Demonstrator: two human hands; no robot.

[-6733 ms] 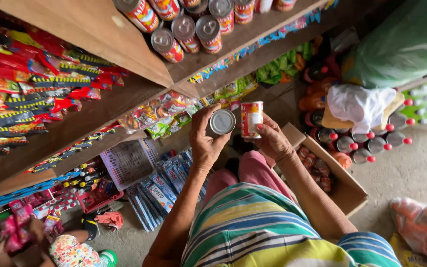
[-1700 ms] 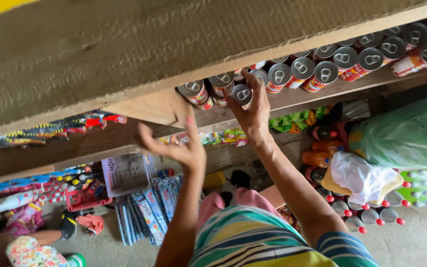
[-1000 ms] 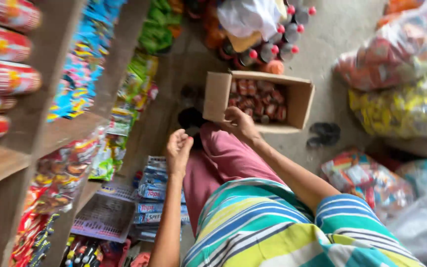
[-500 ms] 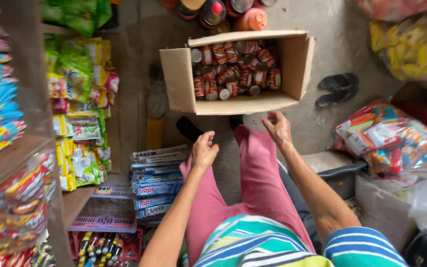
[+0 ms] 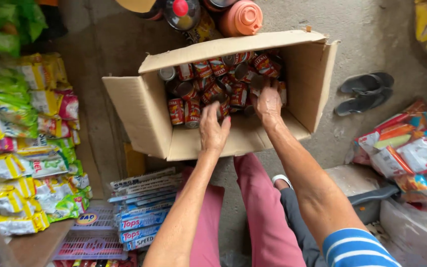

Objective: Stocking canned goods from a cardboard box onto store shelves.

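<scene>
An open cardboard box [image 5: 144,116] stands on the concrete floor in front of my knees. Inside lie several red-labelled tin cans [image 5: 212,84]. My left hand [image 5: 213,129] reaches over the box's near wall, its fingers spread on the cans at the front. My right hand [image 5: 268,101] is deeper inside, fingers curled over a can [image 5: 259,79] near the box's right side. Whether either hand has a can gripped is hidden by the fingers.
Shelves of yellow and green snack packets [image 5: 25,148] line the left. Flat blue packets [image 5: 144,207] are stacked below my left arm. Dark sandals [image 5: 364,91] lie right of the box. Bags of packaged goods [image 5: 406,143] sit at right. Bottles and an orange lid [image 5: 243,17] stand behind the box.
My view dropped from the can shelf to the floor. Both hands moved forward from above my lap into the box and now rest on the cans.
</scene>
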